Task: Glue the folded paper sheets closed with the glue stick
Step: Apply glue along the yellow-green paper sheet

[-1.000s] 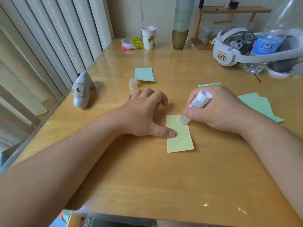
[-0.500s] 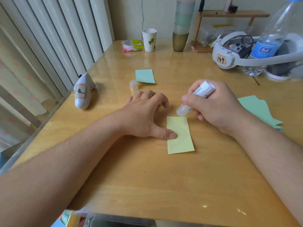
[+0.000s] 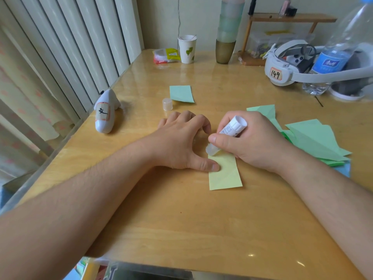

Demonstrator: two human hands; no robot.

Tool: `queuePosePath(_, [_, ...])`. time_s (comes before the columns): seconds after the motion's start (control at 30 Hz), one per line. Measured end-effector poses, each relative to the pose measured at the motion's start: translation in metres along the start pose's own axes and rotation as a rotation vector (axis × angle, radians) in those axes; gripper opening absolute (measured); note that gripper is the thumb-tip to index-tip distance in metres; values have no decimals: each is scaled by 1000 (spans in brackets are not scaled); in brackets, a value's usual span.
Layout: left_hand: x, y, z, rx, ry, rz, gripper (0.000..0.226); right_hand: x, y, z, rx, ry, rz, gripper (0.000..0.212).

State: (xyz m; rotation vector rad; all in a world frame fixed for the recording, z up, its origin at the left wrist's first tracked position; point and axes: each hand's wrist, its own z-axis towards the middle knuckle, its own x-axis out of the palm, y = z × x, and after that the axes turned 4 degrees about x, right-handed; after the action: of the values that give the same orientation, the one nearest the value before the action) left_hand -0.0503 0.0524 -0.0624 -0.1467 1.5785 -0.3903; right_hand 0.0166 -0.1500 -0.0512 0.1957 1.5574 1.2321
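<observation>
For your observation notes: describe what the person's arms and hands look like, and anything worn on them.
Both forearms are bare, with no sleeves in view. The left hand and right hand wear no gloves; no rings, watch or bands show. Fine hair covers the forearms, and the fingernails look short.

At the far right, the white headset (image 3: 282,65) carries an orange tag with the handwritten number "149". On the left, the white rounded plastic device (image 3: 105,116) bears a label with one black handwritten character. Print on the white glue stick (image 3: 232,128) and on the clear water bottle (image 3: 333,57)'s blue label is too blurred to read.
</observation>
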Motion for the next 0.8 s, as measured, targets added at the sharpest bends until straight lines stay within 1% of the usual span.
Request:
queuePosePath(0.2, [-1, 0, -1, 1, 3, -2, 80, -6, 2, -2, 15, 44, -45, 22])
queuePosePath(0.33, [-3, 0, -3, 13, 27, -5, 81, -20, -4, -5, 53, 14, -108, 24])
queuePosePath(0.6, [-3, 2, -3, 17, 28, -18, 85, -24, -6, -4, 76, -23, -125, 28])
queuePosePath(0.7, [-4, 2, -4, 16, 35, -19, 84, -25, -7, -2, 82, -80, -58, 30])
queuePosePath(0.8, [-4, 1, -4, 14, 37, -25, 85, -21, -7, 2, 47, -160, 94, 38])
